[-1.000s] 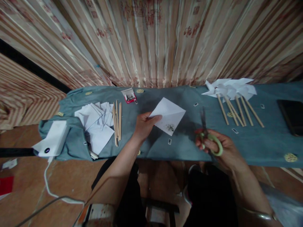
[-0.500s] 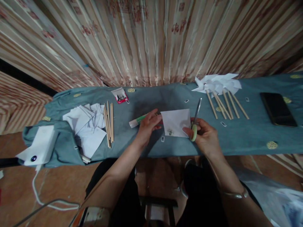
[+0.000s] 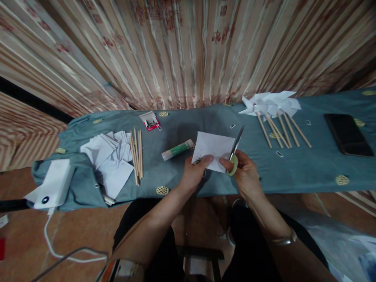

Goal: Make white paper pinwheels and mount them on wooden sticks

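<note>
A white square sheet of paper [image 3: 213, 147] with a small dark print near one corner is held just above the blue-grey cloth [image 3: 308, 164]. My left hand [image 3: 195, 174] pinches its near left edge. My right hand [image 3: 245, 174] grips green-handled scissors [image 3: 235, 150], blades pointing away, right against the sheet's right edge. A glue stick with a green label [image 3: 178, 149] lies on the cloth just left of the sheet.
Left lies a pile of white paper squares [image 3: 107, 156] beside several wooden sticks [image 3: 136, 154]. A small red-edged box of pins [image 3: 150, 120] sits near the back. Finished paper pinwheels [image 3: 273, 105] and a dark phone [image 3: 348, 135] lie on the right. A white device [image 3: 51, 184] with a cable hangs at the left end.
The sheet has turned from a diamond to a flatter rectangle and come nearer. My right hand brought the scissors up to its right edge; my left hand shifted to the near edge, uncovering the glue stick.
</note>
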